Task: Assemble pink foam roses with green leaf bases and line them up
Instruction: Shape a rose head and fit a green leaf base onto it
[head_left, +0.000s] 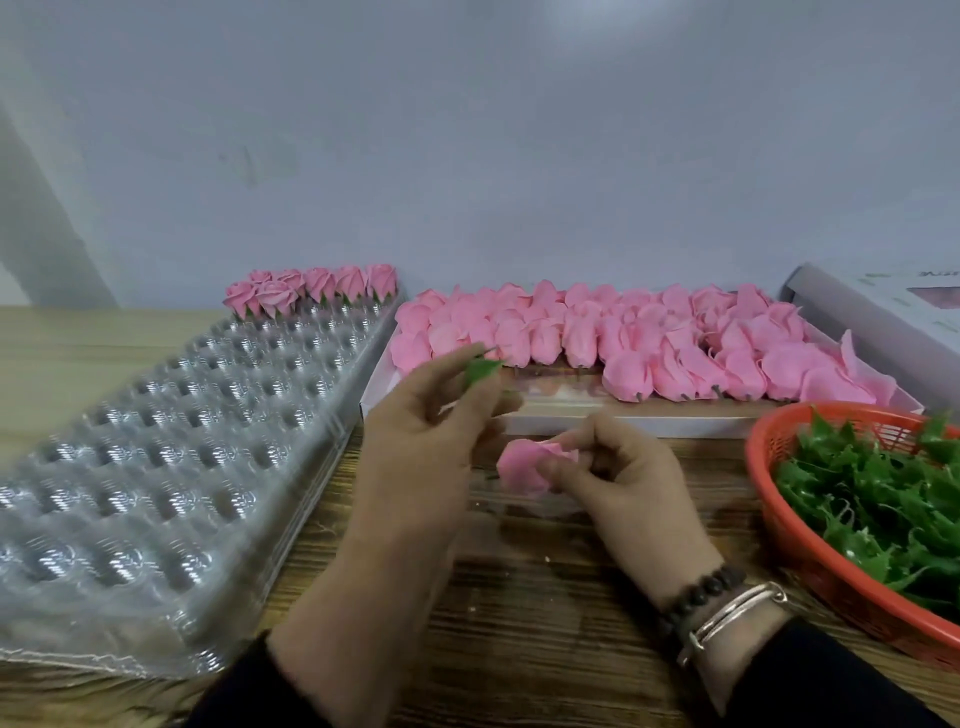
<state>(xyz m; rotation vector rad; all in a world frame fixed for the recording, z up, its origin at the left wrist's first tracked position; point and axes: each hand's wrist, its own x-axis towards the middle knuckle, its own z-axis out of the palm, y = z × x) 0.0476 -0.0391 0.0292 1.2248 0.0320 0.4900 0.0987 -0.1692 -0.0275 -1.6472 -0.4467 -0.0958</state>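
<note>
- Near the middle of the desk (545, 623), the right hand (623, 478) has its grip curled round one pink foam rose (524, 465), thumb pressed on the petals, held just above the wood.
- To its left and slightly farther off, the left hand (415, 436) pinches one green leaf base (482, 370) between fingertips; the hand is motion-blurred.
- The right wrist carries a dark bead bracelet (701, 590) and a silver bangle (737, 608).
- Just beyond both hands lies a shallow white box (623, 423) crowded with loose pink rose heads (649, 343), too overlapped to count.
- At right, an orange basket (779, 525) holds a heap of green leaf bases (883, 499), partly cut off by the frame edge.
- At left, a stack of clear plastic cavity trays (171, 457) runs from near to far; about seven finished roses (311, 288) with green bases stand lined up along its far end.
</note>
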